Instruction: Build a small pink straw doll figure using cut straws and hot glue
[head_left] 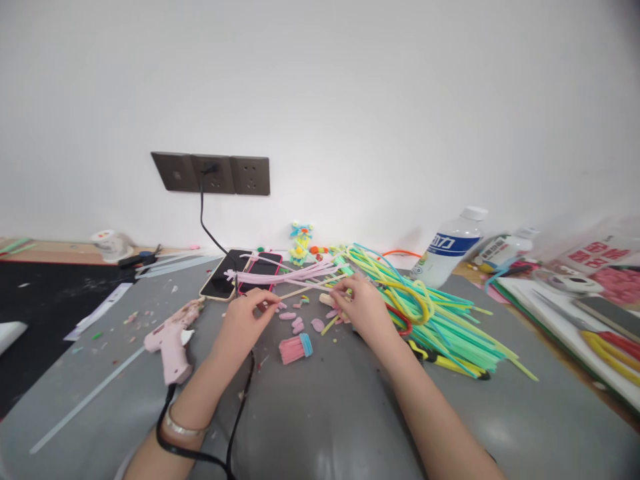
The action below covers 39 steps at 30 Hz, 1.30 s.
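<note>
A thin pale pipe cleaner [306,290] stretches between my two hands over the grey mat. My left hand [249,319] pinches its left end between thumb and fingertips. At the other end, my right hand [361,305] has its fingers closed on the same stem. Small pink fuzzy pieces [298,325] lie below and between the hands. Nearer to me sits a short pink-and-blue bundle of pipe cleaners [295,349]. Long pink pipe cleaners [295,273] lie behind the hands. Beside my right hand spreads a pile of green and yellow pipe cleaners [450,327].
A pink glue gun [173,347] with a black cord lies left of my left arm, near a clear glue stick [87,400]. Two phones [220,275] lie behind. A bottle [450,247] leans at the back right; scissors [607,343] lie far right. A flower figure [300,243] stands by the wall.
</note>
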Available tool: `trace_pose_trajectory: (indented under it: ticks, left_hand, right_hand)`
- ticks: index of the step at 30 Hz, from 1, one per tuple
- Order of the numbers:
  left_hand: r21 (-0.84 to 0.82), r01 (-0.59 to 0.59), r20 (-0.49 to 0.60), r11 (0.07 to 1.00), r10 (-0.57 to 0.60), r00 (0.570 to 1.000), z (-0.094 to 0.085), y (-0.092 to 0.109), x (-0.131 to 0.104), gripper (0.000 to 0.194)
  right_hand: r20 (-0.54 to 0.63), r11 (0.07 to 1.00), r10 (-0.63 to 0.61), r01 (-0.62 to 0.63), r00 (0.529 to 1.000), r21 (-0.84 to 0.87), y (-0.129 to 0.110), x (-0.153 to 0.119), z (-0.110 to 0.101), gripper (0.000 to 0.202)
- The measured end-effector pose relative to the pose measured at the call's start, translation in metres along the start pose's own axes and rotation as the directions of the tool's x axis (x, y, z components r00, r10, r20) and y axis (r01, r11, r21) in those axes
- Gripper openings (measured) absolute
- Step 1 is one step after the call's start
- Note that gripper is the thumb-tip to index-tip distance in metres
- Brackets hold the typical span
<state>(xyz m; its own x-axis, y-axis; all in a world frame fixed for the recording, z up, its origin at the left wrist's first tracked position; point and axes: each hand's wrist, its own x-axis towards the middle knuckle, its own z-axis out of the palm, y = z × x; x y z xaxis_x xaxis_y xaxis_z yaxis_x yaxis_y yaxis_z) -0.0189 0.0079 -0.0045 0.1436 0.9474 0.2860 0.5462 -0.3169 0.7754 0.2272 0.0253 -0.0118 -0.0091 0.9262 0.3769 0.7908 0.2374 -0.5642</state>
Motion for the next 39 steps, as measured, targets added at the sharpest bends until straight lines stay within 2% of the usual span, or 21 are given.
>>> trace_pose_trajectory:
  ticks: [2, 4, 7, 10, 13, 15, 21, 31, 36, 39]
  left_hand:
    - [0.061, -0.02, 0.069, 0.998, 0.016, 0.997, 0.001, -0.001, -0.001, 0.012]
    - [0.124, -0.022, 0.127, 0.992, 0.006, 0.992, 0.003, -0.002, -0.002, 0.013]
    - [0.199, -0.036, 0.177, 0.979, 0.001, 0.984, 0.006, -0.004, -0.003, 0.016]
    - [0.216, -0.056, 0.224, 0.975, 0.006, 0.975, 0.008, -0.003, -0.004, 0.012]
    - [0.244, -0.061, 0.242, 0.968, 0.001, 0.97, 0.011, -0.002, -0.005, 0.012]
    - [0.263, -0.072, 0.238, 0.962, 0.007, 0.971, 0.012, 0.0, -0.005, 0.011]
    - [0.318, -0.101, 0.199, 0.943, 0.037, 0.979, 0.017, -0.001, -0.007, 0.01]
    - [0.35, -0.124, 0.199, 0.929, 0.056, 0.978, 0.027, -0.003, -0.004, 0.014]
    - [0.371, -0.134, 0.164, 0.919, 0.077, 0.983, 0.03, -0.008, -0.002, 0.016]
    - [0.31, -0.132, 0.109, 0.942, 0.102, 0.989, 0.026, -0.006, -0.002, 0.015]
  right_hand:
    - [-0.021, 0.992, 0.026, -0.024, 0.999, 0.126, -0.005, 0.003, -0.005, 0.018]
    - [0.023, 0.947, 0.062, -0.066, 0.998, 0.315, -0.011, 0.004, -0.01, 0.024]
    - [0.129, 0.793, 0.077, -0.14, 0.989, 0.593, -0.021, 0.004, -0.01, 0.034]
    - [0.262, 0.652, 0.081, -0.25, 0.962, 0.716, -0.029, 0.0, -0.005, 0.04]
    - [0.384, 0.588, 0.04, -0.333, 0.922, 0.737, -0.036, -0.004, 0.002, 0.045]
    - [0.41, 0.59, 0.014, -0.338, 0.912, 0.733, -0.038, -0.006, 0.006, 0.047]
    - [0.329, 0.702, 0.012, -0.242, 0.944, 0.67, -0.035, -0.007, 0.013, 0.041]
    - [0.292, 0.726, -0.023, -0.185, 0.956, 0.662, -0.032, -0.007, 0.017, 0.036]
    - [0.294, 0.635, 0.021, -0.24, 0.956, 0.734, -0.03, -0.005, 0.02, 0.03]
    - [0.311, 0.561, 0.076, -0.299, 0.947, 0.772, -0.032, -0.005, 0.019, 0.029]
